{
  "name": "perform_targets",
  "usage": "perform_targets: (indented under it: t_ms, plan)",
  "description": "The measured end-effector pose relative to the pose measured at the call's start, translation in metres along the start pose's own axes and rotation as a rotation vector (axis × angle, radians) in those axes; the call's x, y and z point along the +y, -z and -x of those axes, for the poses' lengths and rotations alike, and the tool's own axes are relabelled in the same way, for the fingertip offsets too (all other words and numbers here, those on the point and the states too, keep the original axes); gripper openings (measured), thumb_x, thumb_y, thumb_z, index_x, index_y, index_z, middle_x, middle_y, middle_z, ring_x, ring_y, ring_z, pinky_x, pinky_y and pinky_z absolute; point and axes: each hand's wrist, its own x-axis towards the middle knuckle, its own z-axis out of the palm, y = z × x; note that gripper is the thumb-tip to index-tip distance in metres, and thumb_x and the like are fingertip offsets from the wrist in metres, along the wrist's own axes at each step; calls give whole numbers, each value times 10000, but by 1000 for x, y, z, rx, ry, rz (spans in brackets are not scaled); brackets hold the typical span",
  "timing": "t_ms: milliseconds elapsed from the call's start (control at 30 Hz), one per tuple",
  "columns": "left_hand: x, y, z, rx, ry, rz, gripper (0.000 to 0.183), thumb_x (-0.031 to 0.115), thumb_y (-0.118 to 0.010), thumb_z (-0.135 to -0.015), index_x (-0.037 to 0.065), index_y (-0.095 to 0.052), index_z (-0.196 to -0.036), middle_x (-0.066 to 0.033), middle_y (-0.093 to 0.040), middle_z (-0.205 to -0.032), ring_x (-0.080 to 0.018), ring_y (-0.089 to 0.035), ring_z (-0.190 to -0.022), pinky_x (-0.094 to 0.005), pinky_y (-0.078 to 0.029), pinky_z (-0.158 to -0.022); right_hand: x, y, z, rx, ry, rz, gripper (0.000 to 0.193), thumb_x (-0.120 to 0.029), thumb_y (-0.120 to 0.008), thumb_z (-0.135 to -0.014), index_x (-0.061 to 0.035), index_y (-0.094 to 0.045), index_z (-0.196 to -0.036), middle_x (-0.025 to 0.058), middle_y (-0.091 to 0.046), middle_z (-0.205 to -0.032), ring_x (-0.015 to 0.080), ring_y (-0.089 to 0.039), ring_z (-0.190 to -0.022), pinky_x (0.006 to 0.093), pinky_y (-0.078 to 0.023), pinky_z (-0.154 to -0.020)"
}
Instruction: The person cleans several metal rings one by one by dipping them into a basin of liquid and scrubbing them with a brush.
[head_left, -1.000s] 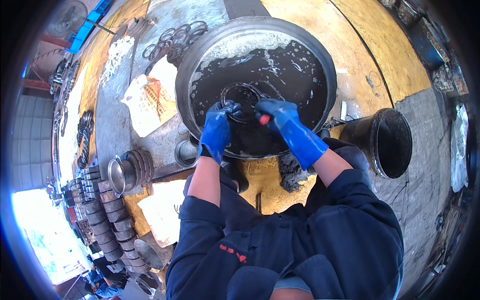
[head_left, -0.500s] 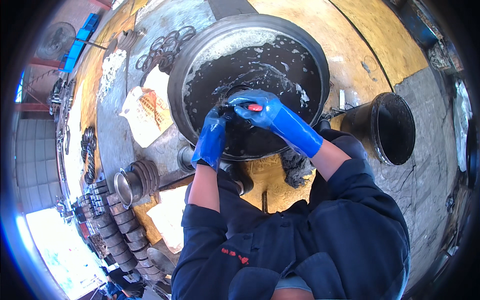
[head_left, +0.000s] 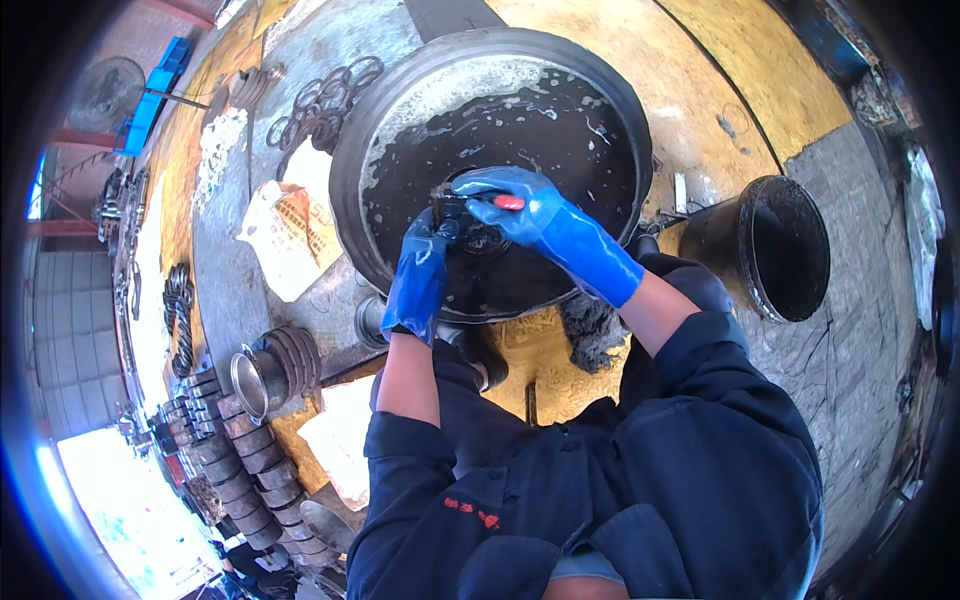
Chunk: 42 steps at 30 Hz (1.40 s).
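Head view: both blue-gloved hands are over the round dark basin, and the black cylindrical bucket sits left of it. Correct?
Wrong side: in the head view, the black cylindrical bucket sits right of the round dark basin. The left blue-gloved hand and right blue-gloved hand are over the basin.

— What stands before the person?
— A basin [head_left: 346, 190], with liquid [head_left: 550, 145] in it; the left hand [head_left: 422, 250] and right hand [head_left: 512, 207] are over its near half, a piece [head_left: 450, 207] between them, a handle [head_left: 509, 202] in the right one
— And on the right?
— A bucket [head_left: 790, 250], beyond the basin's near edge
— The left?
— A sack [head_left: 285, 250] beside the basin, with rings [head_left: 322, 128] behind it on the far side; nearer, a pot [head_left: 252, 388], then stacked cylinders [head_left: 262, 468], nearer still
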Motion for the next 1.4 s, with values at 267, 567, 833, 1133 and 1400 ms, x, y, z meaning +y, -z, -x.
perform_targets:
  t_ms: [267, 567, 833, 1133, 1400]
  plan:
    - [14, -14, 11, 66, -61, -110, 294, 89, -599, -937, -23, -598, -1209, -90, -678, -1067, -163, -636, -982, -292, -493, -890, 53, 13, 9, 268, -733, -169, 217, -216, -664, -882, -35, -708, -994, 82, -730, -886, 154, -681, -807, 310, -546, -759]
    - [4, 2, 8, 194, -139, -100, 327, 129, -610, -951, -42, -567, -1226, -135, -684, -1082, -210, -655, -1010, -316, -509, -912, 30, 14, 32, -120, -1105, -248, 380, -368, -663, -835, -51, -702, -1042, 131, -720, -890, 208, -676, -772, 381, -528, -709]
    - [7, 0, 4, 112, -5, -170, 319, 155, -596, -953, -40, -589, -1205, -98, -658, -1071, -180, -630, -998, -295, -483, -893, 24, 20, 6, -37, -266, -239, 252, -245, -671, -874, -133, -705, -1097, 113, -715, -1016, 296, -683, -937, 376, -542, -855]
    - [7, -8, -4, 65, -58, -107, 286, 151, -627, -934, -21, -625, -1163, -82, -684, -1011, -155, -636, -936, -281, -494, -842, 64, 31, 16, 34, -456, 33, 237, -222, -702, -846, -148, -707, -1072, 89, -719, -1033, 243, -691, -956, 360, -541, -846]
    - [3, 1, 1, 140, -139, -79, 292, 93, -642, -920, -35, -599, -1180, -107, -681, -1041, -192, -666, -987, -301, -525, -862, 10, 26, 25, -280, -997, -236, 340, -306, -703, -856, -57, -709, -1086, 96, -723, -976, 159, -661, -891, 309, -503, -822]
